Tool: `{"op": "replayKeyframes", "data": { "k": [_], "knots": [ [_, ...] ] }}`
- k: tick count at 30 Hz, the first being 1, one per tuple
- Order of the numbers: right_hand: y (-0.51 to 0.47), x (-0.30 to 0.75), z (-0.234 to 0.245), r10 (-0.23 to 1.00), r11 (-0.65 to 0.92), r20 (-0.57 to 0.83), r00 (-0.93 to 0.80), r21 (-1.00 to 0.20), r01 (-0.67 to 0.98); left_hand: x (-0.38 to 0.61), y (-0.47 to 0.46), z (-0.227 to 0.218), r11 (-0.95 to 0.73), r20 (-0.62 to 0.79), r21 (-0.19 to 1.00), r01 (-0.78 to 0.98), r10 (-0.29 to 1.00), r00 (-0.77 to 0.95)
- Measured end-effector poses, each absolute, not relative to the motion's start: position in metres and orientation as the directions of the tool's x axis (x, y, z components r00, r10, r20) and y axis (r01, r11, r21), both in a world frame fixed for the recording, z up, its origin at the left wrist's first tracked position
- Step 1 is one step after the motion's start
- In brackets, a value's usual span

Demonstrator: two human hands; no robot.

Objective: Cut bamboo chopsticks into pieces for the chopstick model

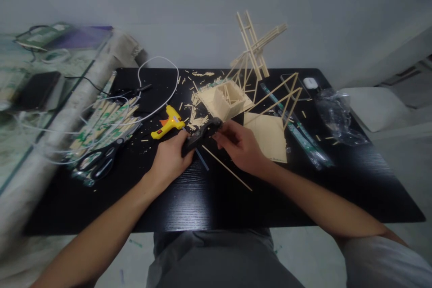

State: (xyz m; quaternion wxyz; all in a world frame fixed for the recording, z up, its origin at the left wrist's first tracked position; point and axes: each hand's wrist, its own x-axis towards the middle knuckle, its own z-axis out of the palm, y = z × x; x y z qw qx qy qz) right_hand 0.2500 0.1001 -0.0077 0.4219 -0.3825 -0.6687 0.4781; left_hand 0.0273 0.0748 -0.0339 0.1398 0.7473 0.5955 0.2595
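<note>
My left hand [172,155] is wrapped round a dark hand tool [202,136] with a bulky head; its exact kind is hard to make out. The tool slants up to the right, over the middle of the black table. At its far end, my right hand [239,145] has its fingers pinched together, and what they hold is hidden. Below the tool lie a thin wooden stick [227,168] and a blue-grey strip [202,160]. A yellow glue gun [169,123] rests just left of my left hand. Beyond my hands stands a wooden stick model [229,99] with a box on a base.
At left are black-handled scissors [101,159], bundled sticks [104,121] and a white cable [177,76]. A wooden board [268,137] with stick frames lies right, beside plastic-wrapped strips [303,141], a clear bag [337,117] and a white case [310,83]. Wood scraps [199,119] litter the back.
</note>
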Motion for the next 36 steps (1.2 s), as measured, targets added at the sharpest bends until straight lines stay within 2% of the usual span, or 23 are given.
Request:
{"op": "replayKeyframes", "data": {
  "k": [11,18,27,36],
  "knots": [
    [0.1,0.253,0.0,0.868,0.14,0.146,-0.475,-0.989,-0.049,0.024,0.076,-0.033,-0.405,0.352,0.511,0.758,0.903,0.244],
    [0.103,0.256,0.004,0.823,0.12,0.143,-0.55,-0.99,-0.079,0.023,0.076,-0.032,-0.45,0.384,0.523,0.724,0.883,0.271],
    [0.104,0.256,0.003,0.811,0.147,0.15,-0.566,-0.988,-0.051,0.024,0.078,-0.033,-0.464,0.396,0.549,0.695,0.877,0.272],
    [0.106,0.254,0.0,0.847,0.152,0.139,-0.513,-0.988,-0.017,0.024,0.078,-0.032,-0.412,0.346,0.548,0.728,0.904,0.251]
  ]
}}
